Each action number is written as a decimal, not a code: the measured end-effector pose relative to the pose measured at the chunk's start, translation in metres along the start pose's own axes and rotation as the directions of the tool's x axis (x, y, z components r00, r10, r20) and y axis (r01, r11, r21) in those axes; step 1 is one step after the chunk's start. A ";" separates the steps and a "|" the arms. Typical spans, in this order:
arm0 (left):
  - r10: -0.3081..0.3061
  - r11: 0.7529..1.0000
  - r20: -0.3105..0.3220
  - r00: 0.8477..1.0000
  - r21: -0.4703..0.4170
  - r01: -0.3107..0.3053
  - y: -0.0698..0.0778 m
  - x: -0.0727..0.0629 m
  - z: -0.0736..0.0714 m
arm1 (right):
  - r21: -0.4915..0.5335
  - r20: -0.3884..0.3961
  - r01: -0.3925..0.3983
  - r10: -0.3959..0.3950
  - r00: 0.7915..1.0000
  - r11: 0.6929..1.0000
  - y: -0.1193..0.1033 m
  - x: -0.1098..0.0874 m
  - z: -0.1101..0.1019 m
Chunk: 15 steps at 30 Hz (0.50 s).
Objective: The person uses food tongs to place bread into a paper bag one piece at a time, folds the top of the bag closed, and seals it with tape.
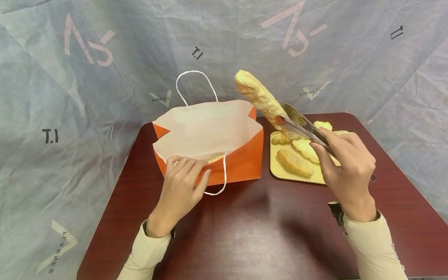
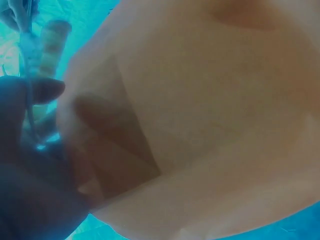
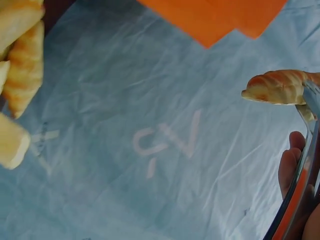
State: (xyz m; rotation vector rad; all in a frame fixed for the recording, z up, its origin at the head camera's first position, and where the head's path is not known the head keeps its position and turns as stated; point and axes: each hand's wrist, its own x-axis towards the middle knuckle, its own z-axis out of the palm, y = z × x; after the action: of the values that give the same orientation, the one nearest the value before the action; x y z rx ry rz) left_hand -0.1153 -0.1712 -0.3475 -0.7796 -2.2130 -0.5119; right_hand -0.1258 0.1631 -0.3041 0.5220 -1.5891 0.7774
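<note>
My left hand [image 1: 182, 186] grips the near rim of an orange paper bag [image 1: 241, 165], fingers over the edge and thumb outside. The bag stands open, white inside, with a bit of bread [image 1: 216, 158] showing within. In my right hand [image 1: 348, 171] are metal tongs [image 1: 303, 133], which hold a long bread loaf [image 1: 259, 93] tilted in the air, right of the bag's mouth and above the tray. The right wrist view also catches the loaf [image 3: 277, 89] in the tongs' tips. Mostly the bag's pale inner wall [image 2: 210, 100] fills the left wrist view.
A yellow tray [image 1: 318, 179] on the right bears several breads, one bread roll [image 1: 295, 163] near its front left. One white rope handle [image 1: 196, 71] stands up behind the bag; another [image 1: 225, 175] hangs in front. Grey printed cloth [image 1: 140, 31] encloses the dark red table [image 1: 238, 233].
</note>
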 end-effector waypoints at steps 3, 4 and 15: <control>0.002 1.000 -0.001 1.000 0.004 -0.002 0.001 -0.001 -0.001 | 0.010 0.016 0.024 -0.024 1.000 1.000 -0.008 0.006 0.011; 0.003 1.000 -0.002 1.000 0.006 -0.003 0.001 -0.001 -0.001 | 0.015 0.028 0.036 -0.037 0.999 0.999 -0.010 0.007 0.015; 0.030 0.999 -0.005 1.000 0.013 -0.030 0.008 -0.002 -0.007 | 0.136 0.165 0.085 -0.107 0.980 0.987 -0.013 0.007 0.050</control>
State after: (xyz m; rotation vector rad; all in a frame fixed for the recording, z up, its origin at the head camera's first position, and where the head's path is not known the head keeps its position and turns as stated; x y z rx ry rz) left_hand -0.1056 -0.1694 -0.3435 -0.8032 -2.1947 -0.4836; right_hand -0.1517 0.1180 -0.2971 0.7717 -1.6660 0.7810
